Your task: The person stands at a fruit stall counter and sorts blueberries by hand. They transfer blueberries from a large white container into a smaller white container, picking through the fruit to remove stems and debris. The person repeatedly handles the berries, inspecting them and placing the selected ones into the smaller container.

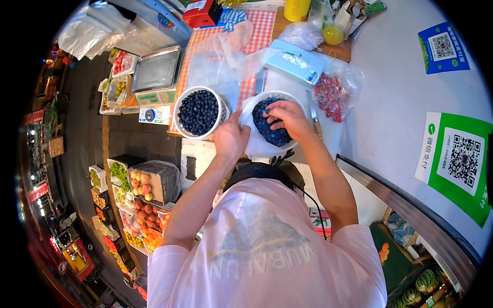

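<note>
Two white plastic baskets of blueberries stand side by side before me. The left basket [224, 109] is filled nearly to its rim with dark blueberries [198, 112]. A white plastic bag [257, 144] lines the right basket [285, 94] and hangs over its near side; blueberries [271, 133] lie inside. Between the baskets, my left hand [232, 136] grips the bag's left edge, its fingertips partly hidden. My right hand [289, 118] is above the right basket, a single dark blueberry [266, 111] pinched between thumb and fingers.
A knife [315, 115] lies right of the baskets, beside a clear bag of red fruit [329, 96]. Behind are a light-blue box [294, 63] and thin plastic bags [246, 63]. A metal tray [156, 71] stands left; crates of fruit [144, 211] line the street side.
</note>
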